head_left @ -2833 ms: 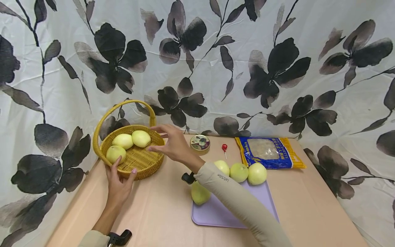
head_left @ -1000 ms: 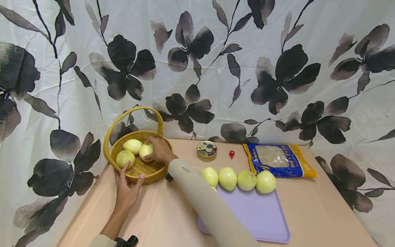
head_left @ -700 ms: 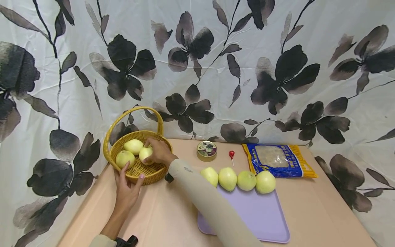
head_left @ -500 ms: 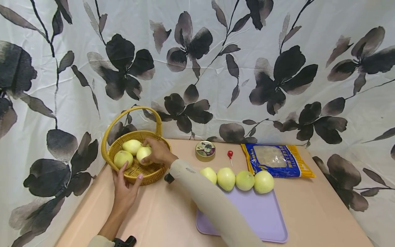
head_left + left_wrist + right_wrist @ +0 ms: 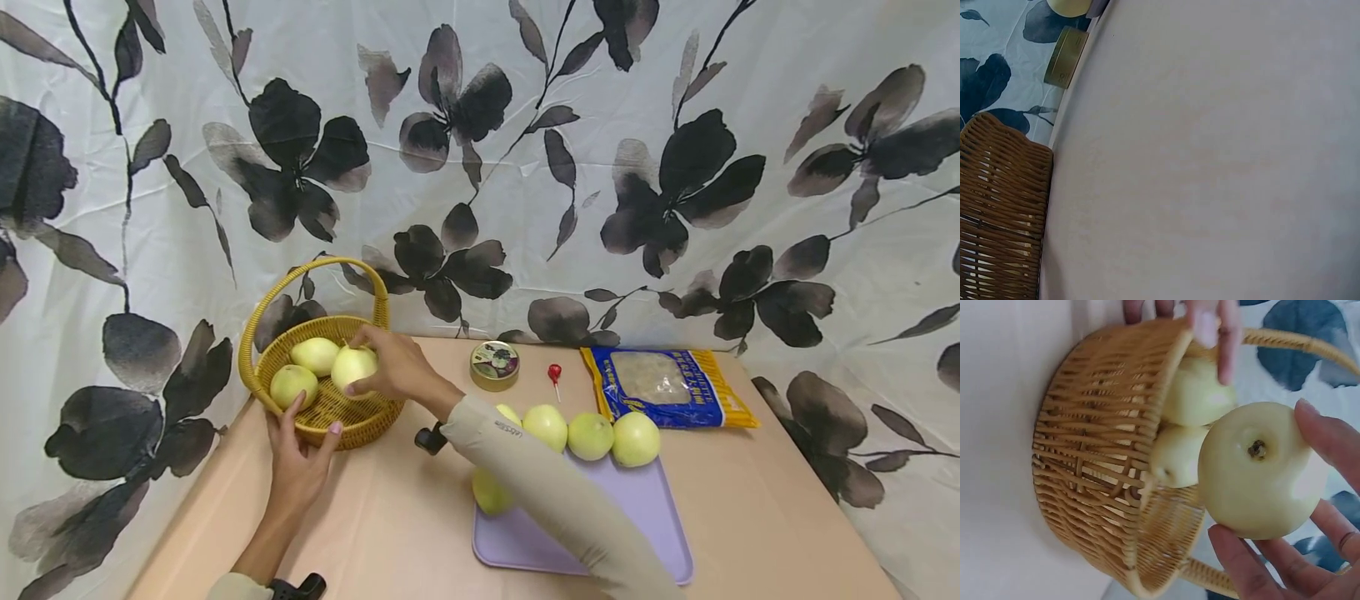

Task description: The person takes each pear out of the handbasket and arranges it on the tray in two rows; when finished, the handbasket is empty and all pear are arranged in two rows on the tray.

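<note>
My right hand (image 5: 397, 364) pinches a pale green apple (image 5: 354, 370) over the right side of a yellow wicker basket (image 5: 386, 412). The right wrist view shows this apple (image 5: 1263, 470) between thumb and fingers, its brown calyx facing the camera, clear of the basket's rim (image 5: 1169, 381). Two more apples lie inside, one at the back (image 5: 315, 357) and one at the front left (image 5: 293, 387). My left hand (image 5: 298, 468) grips the basket's front rim, its fingers partly hidden below; the left wrist view catches only the basket's wicker side (image 5: 1004, 212).
A lilac tray (image 5: 637, 533) stands at the right with several apples (image 5: 590, 437) along its back edge and another (image 5: 491, 492) at its left, partly behind my sleeve. Farther back are a round tin (image 5: 495, 365), a red lollipop (image 5: 554, 372) and a blue-yellow packet (image 5: 660, 387).
My right hand came into the basket with nothing held, took hold of the right-hand apple, and has now raised it slightly. The left hand has stayed at the basket's front rim.
</note>
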{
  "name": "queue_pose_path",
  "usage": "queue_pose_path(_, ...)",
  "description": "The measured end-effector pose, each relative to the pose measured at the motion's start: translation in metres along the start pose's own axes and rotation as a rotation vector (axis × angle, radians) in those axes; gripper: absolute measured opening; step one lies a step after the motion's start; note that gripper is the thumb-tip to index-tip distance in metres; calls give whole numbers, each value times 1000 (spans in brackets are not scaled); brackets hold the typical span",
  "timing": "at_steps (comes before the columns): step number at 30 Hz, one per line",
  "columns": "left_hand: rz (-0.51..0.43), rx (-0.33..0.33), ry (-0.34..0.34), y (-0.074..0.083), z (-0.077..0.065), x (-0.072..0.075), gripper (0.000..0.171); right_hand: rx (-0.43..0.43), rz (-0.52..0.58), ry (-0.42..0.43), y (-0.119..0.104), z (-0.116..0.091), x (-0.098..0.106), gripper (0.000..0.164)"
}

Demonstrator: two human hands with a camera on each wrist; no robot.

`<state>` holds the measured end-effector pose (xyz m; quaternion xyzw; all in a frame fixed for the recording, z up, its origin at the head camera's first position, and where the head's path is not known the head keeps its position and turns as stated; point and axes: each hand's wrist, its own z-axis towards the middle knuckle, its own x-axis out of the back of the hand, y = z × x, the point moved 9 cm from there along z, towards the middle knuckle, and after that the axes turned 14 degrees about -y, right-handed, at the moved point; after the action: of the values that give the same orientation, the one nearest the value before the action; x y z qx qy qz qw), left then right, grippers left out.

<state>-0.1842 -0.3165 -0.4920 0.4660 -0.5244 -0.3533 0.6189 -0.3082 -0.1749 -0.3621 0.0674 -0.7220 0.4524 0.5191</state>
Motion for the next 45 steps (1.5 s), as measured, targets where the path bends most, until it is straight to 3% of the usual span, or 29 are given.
queue_pose_path(9,-9,-36,7,3,2,2,84,36,54,51,5,-50,19,60)
queue_pose_path(23,-19,-36,19,-2,1,2,83,26,305,102,42,-127,28,60)
queue_pose_path(34,6,-17,7,-1,1,1,84,-64,318,275,84,-194,39,63)
queue_pose_path(45,-10,-45,12,1,3,2,85,-204,337,361,126,-254,39,63)
